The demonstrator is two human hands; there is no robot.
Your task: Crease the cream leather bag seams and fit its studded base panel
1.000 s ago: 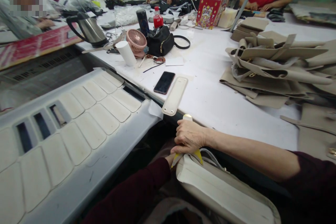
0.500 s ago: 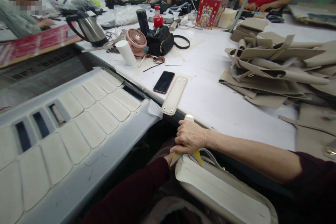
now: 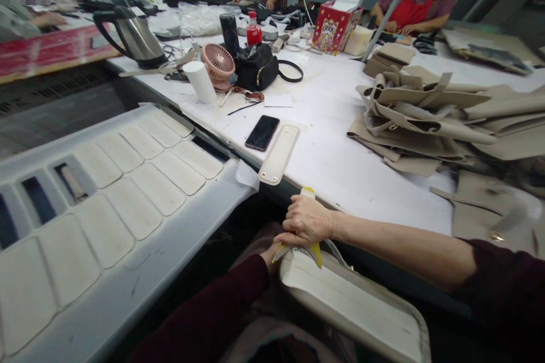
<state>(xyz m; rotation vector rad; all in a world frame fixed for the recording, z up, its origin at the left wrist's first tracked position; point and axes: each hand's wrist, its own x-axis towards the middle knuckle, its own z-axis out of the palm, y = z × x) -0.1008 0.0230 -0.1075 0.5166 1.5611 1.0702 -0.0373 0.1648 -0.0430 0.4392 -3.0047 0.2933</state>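
My right hand (image 3: 305,221) is closed around a yellow and white tool (image 3: 307,193) whose top sticks up above my knuckles. It presses the tool's yellow tip onto the near end of a beige bag panel (image 3: 357,306) that lies across my lap, below the table's front edge. My left hand (image 3: 272,252) is almost wholly hidden under the right hand and the panel's end; only a bit of it shows past the dark red sleeve. A cream oblong strip (image 3: 279,154) lies on the white table (image 3: 340,164) just beyond my right hand, next to a black phone (image 3: 262,133).
A grey tray (image 3: 128,181) with several cream oblong pieces stretches along my left. A heap of beige bag parts (image 3: 438,119) fills the right of the table. Farther back stand a kettle (image 3: 131,39), pink fan (image 3: 218,62), black pouch (image 3: 258,68) and red box (image 3: 334,25). Other people work at the far side.
My hands and the tool have stayed in place on the panel's end. The view has shifted slightly, so the table's things sit a little higher and to the left.
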